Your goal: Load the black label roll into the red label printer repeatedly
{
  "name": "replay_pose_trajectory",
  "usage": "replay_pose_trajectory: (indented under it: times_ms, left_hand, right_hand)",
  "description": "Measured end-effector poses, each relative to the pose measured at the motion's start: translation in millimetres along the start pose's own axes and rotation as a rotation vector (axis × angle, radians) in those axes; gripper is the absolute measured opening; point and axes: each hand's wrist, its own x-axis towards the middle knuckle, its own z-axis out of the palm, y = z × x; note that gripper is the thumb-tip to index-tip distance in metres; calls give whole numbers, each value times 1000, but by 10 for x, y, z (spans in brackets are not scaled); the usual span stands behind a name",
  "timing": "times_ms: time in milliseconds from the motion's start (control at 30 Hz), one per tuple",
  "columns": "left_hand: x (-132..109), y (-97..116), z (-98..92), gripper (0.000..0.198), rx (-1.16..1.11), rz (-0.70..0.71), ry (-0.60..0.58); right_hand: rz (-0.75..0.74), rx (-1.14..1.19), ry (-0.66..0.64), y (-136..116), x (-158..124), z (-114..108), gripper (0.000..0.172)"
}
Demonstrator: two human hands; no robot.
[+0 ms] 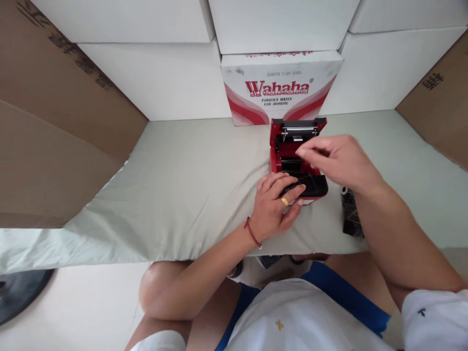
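Observation:
A small red and black device [273, 158] stands on the cloth-covered table with its lid [299, 125] raised, showing a dark roller and a red inner bay. My left hand [276, 202], with a gold ring and a red wrist string, rests on the device's black front part, fingers spread over it. Over the right side of the open bay hovers my right hand [334, 158], its thumb and forefinger pinched together. Whatever lies between those fingertips is too small to make out. Beside my right forearm lies a black packet [350, 214], partly covered by the arm.
Behind the device a Wahaha water carton [281, 90] leans near stacked white boxes [153, 78]. Brown cardboard stands at the left [62, 126] and right [442, 97]. The pale green cloth [175, 185] ends at the table's front edge, above my knees.

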Motion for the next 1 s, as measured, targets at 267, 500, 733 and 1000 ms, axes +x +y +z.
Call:
replay_pose_trajectory:
  times_ms: [267,500,733,1000]
  left_hand:
    - [-89,-208,42,26,581,432,108]
    - [-83,-252,50,33,612,517,156]
    - [-88,-245,49,30,633,534,166]
    - [-50,-258,-25,53,478,452,194]
  right_hand:
    - [-214,-80,488,491,373,21,64]
    - [-264,96,389,403,104,130,49]
    - [-503,92,289,666,-449,250,37]
    - [-577,191,345,787,-501,454,40]
